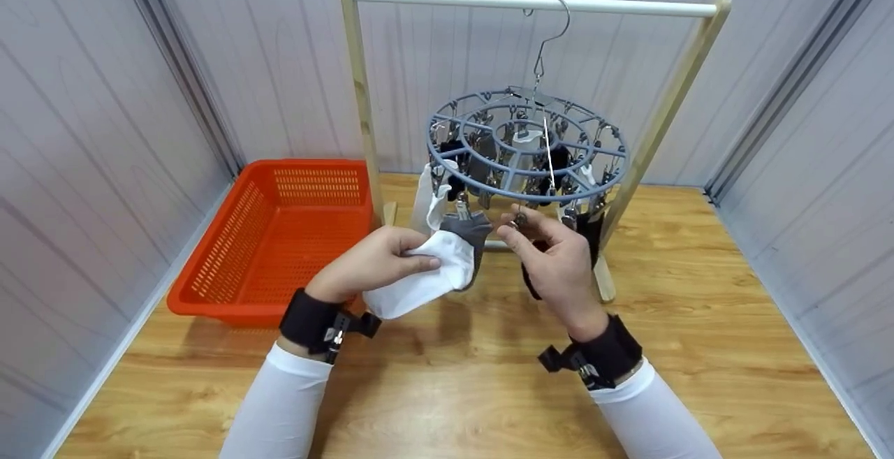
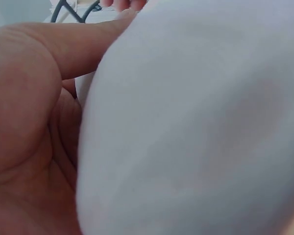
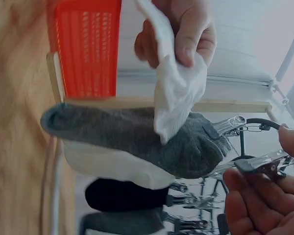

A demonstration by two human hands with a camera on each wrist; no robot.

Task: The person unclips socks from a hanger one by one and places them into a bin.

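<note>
Just below the front rim of the round clip hanger (image 1: 527, 144), the two hands meet side by side above the counter (image 1: 698, 319): the left hand (image 1: 377, 260) has its fingers and thumb curled round a white sock (image 1: 426, 277), bunched at the top with its long body trailing down and back toward the wrist, and the right hand (image 1: 555, 263) pinches a metal clip (image 1: 520, 220) between thumb and forefinger. The clip lies to the right of the sock and slightly higher, near but not touching, so the gap between sock and clip runs sideways, with the left hand the one carrying the cloth toward it. A grey sock (image 1: 469, 228) already hangs from the next clip, directly behind the white one and touching it in the right wrist view. Whether the pinched clip is squeezed apart cannot be told. The orange basket (image 1: 279, 235) sits well to the left, beside the wooden rack (image 1: 360, 96)
</note>
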